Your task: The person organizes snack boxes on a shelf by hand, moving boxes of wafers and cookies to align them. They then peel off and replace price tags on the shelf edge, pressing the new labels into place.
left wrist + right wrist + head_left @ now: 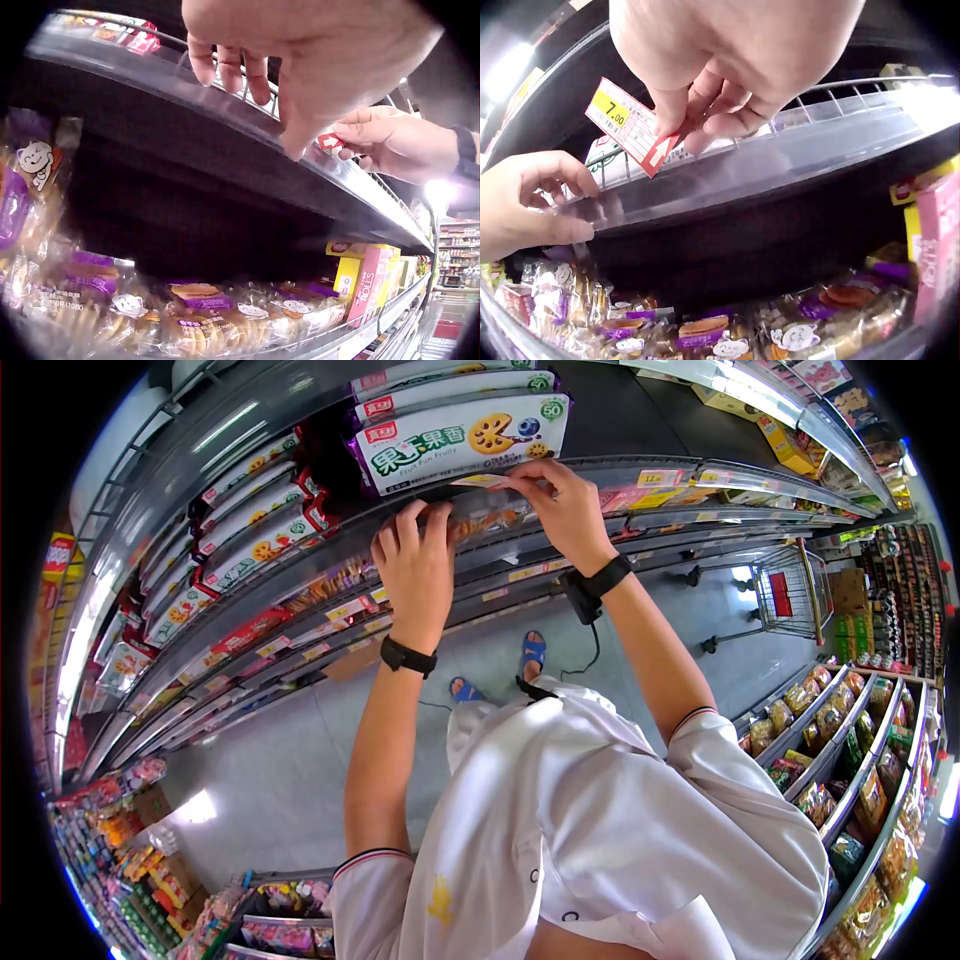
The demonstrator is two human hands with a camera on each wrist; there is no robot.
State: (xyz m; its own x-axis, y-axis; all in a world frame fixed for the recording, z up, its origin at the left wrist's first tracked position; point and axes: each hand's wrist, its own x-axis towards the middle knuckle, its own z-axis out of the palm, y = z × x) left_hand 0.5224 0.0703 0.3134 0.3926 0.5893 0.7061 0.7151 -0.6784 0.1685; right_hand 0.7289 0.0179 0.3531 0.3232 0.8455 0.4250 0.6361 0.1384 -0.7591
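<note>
My right hand (573, 515) pinches a price tag (620, 116) by its red arrow end, thumb against fingertips. The tag reads 7.00 on a yellow patch and tilts above the shelf lip in the right wrist view. My left hand (413, 570) grips the clear label strip (757, 165) on the shelf front, its fingers over the top and its thumb on the front face. Behind the strip runs a low wire rail (832, 97). Just beyond both hands stand white biscuit packs (460, 445) with a cookie and blueberries printed on them.
More biscuit packs (260, 545) fill the shelf to the left. On the shelf below lie bagged round cakes (202, 315) and a pink box (369, 281). A shopping cart (790, 595) stands on the floor at right, and a rack of bagged goods (850, 750) curves behind it.
</note>
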